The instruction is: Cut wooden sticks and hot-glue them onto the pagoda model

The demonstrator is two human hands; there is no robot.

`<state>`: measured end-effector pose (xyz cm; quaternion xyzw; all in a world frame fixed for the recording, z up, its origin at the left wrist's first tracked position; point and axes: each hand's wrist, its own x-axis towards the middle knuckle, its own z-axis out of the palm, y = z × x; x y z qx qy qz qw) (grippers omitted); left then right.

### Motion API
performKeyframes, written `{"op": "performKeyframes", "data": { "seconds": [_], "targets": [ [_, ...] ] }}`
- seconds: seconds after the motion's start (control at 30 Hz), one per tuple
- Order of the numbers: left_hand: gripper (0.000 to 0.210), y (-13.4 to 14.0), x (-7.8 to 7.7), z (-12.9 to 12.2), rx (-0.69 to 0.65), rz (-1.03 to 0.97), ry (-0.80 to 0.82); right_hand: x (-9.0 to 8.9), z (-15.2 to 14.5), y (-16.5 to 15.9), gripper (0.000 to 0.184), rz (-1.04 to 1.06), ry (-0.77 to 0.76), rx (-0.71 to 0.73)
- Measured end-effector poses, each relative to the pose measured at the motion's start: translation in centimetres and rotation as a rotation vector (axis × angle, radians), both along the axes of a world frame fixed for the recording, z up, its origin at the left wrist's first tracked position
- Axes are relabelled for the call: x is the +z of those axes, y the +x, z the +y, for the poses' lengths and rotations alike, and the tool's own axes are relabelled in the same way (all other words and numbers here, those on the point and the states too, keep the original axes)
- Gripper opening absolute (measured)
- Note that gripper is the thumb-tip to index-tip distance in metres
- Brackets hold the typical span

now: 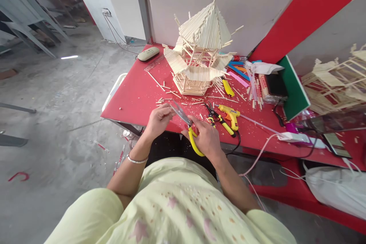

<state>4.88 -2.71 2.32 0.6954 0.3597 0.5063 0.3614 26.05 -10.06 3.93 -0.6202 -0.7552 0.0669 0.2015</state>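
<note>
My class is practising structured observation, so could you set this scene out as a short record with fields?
Right hand: holds yellow-handled scissors
Left hand: close to the scissor blades; whether it holds anything is unclear
Main structure: pagoda-like stick model, upright on a red table
Loose material: sticks scattered around the model's base
Other tools: yellow glue gun; plier-like tool beside it
Far left of table: pale oval case

Soft, even light; 1 bright streak (pixel 69 57) on the floor (pixel 65 95); edges stretched.
</note>
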Motion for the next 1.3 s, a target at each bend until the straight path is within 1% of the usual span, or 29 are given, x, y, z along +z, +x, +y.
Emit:
{"op": "performKeyframes", "data": {
  "seconds": [0.13, 0.2, 0.23, 0.3, 0.43, 0.5, 0.53, 0.63, 0.77, 0.9, 1.07, 1.3],
  "targets": [
    [0.014, 0.1, 0.1, -0.1, 0.004, -0.003, -0.017, 0.0, -0.2, -0.3, 0.047, -0.058, -0.009, -0.078],
    [0.013, 0.2, 0.5, -0.4, 0.022, -0.038, -0.065, 0.1, -0.2, -0.3, 0.046, -0.055, -0.008, -0.079],
    [0.013, 0.3, 0.7, -0.5, 0.031, -0.080, -0.118, 0.2, -0.1, -0.2, 0.047, -0.038, -0.006, -0.077],
    [0.017, 0.6, 1.1, -0.8, 0.023, -0.224, -0.275, 0.2, 0.0, 0.1, 0.049, 0.020, -0.004, -0.092],
    [0.031, 0.7, 1.5, -0.9, -0.103, -0.563, -0.633, 0.3, 0.2, 0.6, 0.053, 0.141, -0.024, -0.152],
    [0.032, 0.8, 1.5, -0.8, -0.146, -0.677, -0.745, 0.3, 0.2, 0.7, 0.053, 0.175, -0.021, -0.136],
    [0.031, 0.9, 1.5, -0.7, -0.150, -0.725, -0.775, 0.3, 0.1, 0.6, 0.053, 0.187, -0.010, -0.118],
    [0.027, 1.3, 1.3, -0.6, -0.128, -0.825, -0.817, 0.1, -0.1, 0.2, 0.053, 0.212, 0.030, -0.052],
    [0.028, 1.4, 1.5, -0.8, -0.144, -0.857, -0.890, -0.3, -0.3, -0.3, 0.053, 0.215, 0.044, -0.011],
    [0.026, 1.4, 1.5, -0.9, -0.193, -0.878, -0.910, -0.4, -0.4, -0.5, 0.056, 0.151, 0.048, 0.006],
    [0.026, 1.6, 1.0, -1.0, -0.227, -0.901, -0.935, -0.5, -0.4, -0.7, 0.060, 0.080, 0.057, 0.021],
    [0.028, 1.8, 0.8, -1.2, -0.228, -0.919, -0.951, -0.7, -0.3, -0.8, 0.059, 0.098, 0.051, 0.012]
  ]
}}
